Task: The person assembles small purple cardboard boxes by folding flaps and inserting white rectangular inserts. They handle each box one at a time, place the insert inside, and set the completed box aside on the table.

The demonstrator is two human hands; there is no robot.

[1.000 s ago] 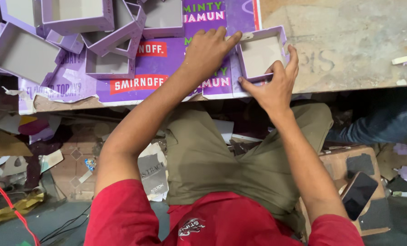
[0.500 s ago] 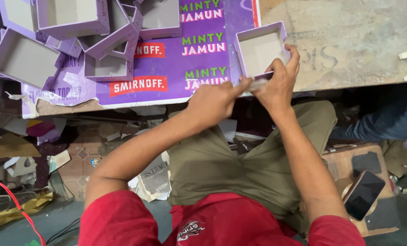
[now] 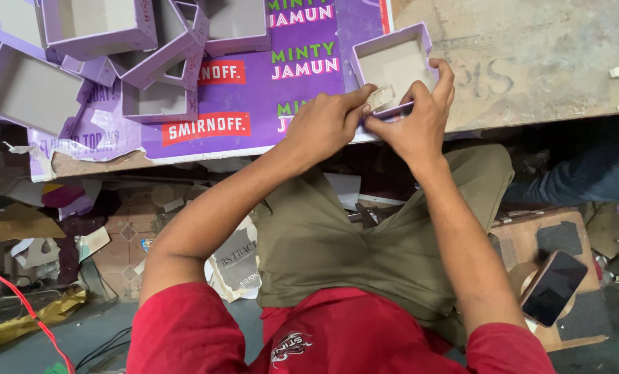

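Purple cardboard tray [image 3: 395, 66], shallow and open-topped with a pale grey inside, sits at the near edge of the worn wooden bench [image 3: 531, 62], overlapping the right end of a purple printed sheet [image 3: 254, 104]. A second ago the left hand [image 3: 326, 125] lay flat on that sheet beside the tray; half a second ago it had drawn back below the bench edge to meet the right; now both hands are up at the tray's near wall. That reads as the work having moved from steadying the tray to fixing something on its near side.

Left thumb and forefinger pinch a small translucent strip [image 3: 381, 97], probably tape, and hold it against the tray's near left corner. The right hand [image 3: 420, 118] cups the near right corner, fingers curled up along the right wall and thumb pressed under the near rim, touching the left hand's fingertips. So the tray lies directly ahead of both hands, gripped between them at the bench edge.

More purple trays [image 3: 94, 41] are piled well apart at the far left of the bench. A dark phone [image 3: 554, 287] rests on a board by the right knee
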